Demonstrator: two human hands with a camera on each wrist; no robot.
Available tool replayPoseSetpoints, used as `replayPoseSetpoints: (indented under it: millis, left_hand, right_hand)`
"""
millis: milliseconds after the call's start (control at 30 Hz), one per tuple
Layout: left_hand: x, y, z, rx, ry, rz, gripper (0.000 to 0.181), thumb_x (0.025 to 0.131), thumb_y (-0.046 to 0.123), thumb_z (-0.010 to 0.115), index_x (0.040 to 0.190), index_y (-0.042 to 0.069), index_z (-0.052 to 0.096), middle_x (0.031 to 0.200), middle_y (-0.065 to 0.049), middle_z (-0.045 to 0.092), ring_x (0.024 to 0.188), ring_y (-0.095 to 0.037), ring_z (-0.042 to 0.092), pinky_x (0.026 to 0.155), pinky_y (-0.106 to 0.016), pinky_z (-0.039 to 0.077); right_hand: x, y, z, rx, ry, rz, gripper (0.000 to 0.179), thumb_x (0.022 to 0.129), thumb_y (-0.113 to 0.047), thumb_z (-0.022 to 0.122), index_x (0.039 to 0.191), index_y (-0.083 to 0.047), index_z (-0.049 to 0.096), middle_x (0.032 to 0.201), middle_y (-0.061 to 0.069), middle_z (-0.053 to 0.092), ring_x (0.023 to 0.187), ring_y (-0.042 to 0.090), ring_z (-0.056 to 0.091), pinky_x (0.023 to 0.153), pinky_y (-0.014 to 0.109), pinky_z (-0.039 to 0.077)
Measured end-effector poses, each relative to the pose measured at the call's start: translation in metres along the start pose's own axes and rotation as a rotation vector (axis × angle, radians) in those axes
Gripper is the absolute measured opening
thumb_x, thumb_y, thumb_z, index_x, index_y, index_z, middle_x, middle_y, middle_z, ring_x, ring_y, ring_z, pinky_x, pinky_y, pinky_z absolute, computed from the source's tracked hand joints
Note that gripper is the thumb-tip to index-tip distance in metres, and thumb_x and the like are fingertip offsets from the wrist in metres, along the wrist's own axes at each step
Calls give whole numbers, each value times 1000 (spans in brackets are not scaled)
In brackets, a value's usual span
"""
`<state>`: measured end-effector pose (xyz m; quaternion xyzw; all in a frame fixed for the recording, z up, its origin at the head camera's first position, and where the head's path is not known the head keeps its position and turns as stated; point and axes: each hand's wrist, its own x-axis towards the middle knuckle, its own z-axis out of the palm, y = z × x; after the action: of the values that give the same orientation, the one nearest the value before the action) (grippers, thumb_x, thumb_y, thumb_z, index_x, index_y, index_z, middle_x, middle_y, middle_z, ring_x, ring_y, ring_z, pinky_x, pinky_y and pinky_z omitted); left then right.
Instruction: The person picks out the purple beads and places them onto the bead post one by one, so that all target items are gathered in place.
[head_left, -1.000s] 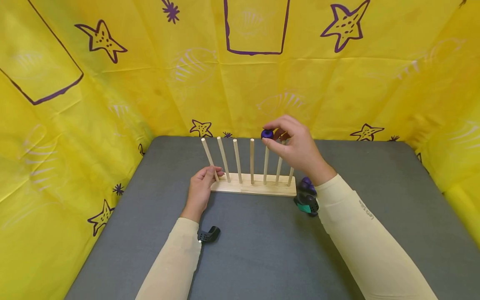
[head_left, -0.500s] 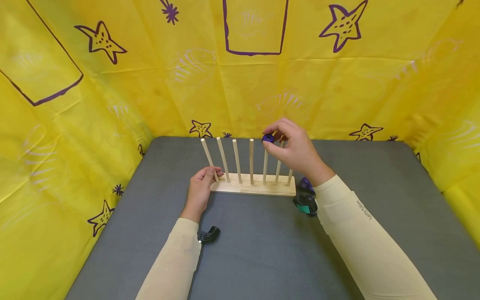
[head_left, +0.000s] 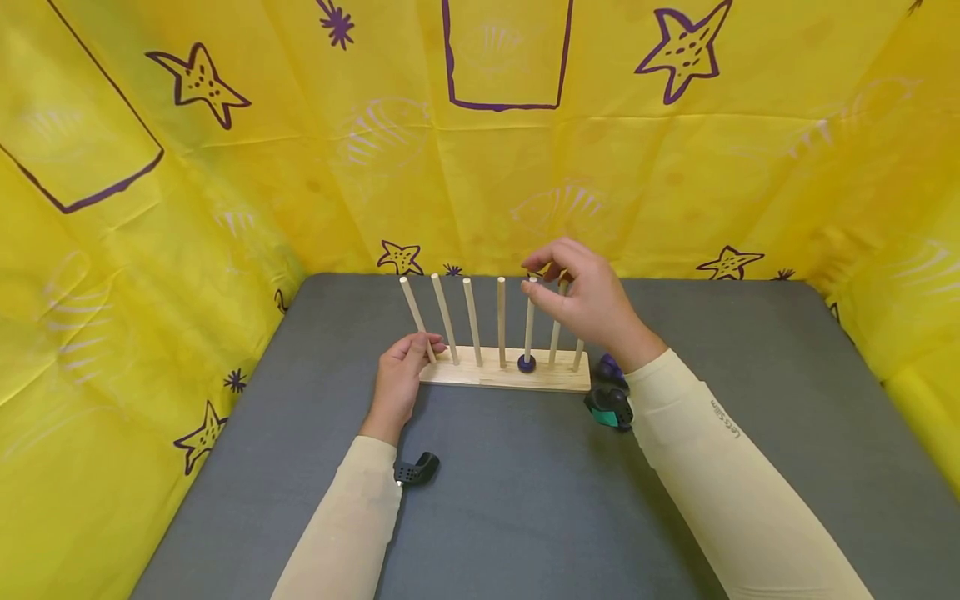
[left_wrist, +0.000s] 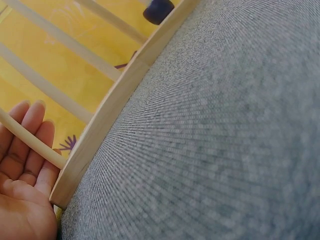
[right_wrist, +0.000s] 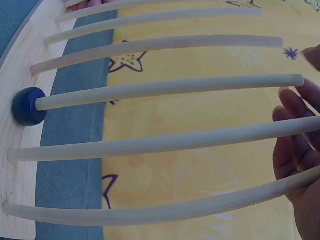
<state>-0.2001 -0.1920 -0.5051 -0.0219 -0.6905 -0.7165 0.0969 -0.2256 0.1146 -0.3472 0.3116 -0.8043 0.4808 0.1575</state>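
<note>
The blue ring (head_left: 527,363) sits at the foot of an upright peg, directly below the right hand (head_left: 588,300), whose fingers are loosely spread. The left hand (head_left: 401,379) holds the leftmost peg (head_left: 417,317).

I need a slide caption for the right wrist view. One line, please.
A blue ring sits at the base of one peg on the wooden rack, the right hand open by the peg tips.
</note>
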Motion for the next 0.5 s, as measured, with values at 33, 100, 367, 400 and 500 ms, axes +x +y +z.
replayPoseSetpoints:
  millis: [33,100,367,400,500]
  left_hand:
    - [0,0,0,1,0,-2,44,115,32,60,119,-10,73,110,-25,75,112,-30,72,105,-39,53]
    - [0,0,0,2,-1,-3,44,115,32,60,119,-10,73,111,-26,75,112,-30,72,105,-40,53]
    - [1,1,0,-32,-4,-3,48,116,33,58,120,-13,72,111,-28,73,115,-37,71,107,-43,52]
    - [1,1,0,-38,-3,3,48,116,33,58,120,-14,71,110,-28,73,115,-38,71,107,-44,52]
    - [1,2,1,-69,4,14,46,117,29,58,119,-16,70,108,-23,75,114,-38,72,105,-43,54]
  right_hand:
    - [0,1,0,11,-1,12,16,100,-12,80,114,-6,76,110,4,70,95,26,64,78,38,51]
    - [-1,1,-1,43,-7,46,17,103,-16,78,116,-6,76,111,2,70,96,22,64,82,38,52]
    - [-7,5,-6,247,-37,137,30,117,-23,55,126,3,69,118,17,69,104,28,62,92,41,51]
    - [-7,6,-7,271,-43,142,35,119,-25,50,128,3,68,120,20,68,106,30,62,93,39,50]
    - [-8,9,-10,320,-62,151,50,121,-35,37,133,5,65,121,21,67,109,36,61,92,41,46]
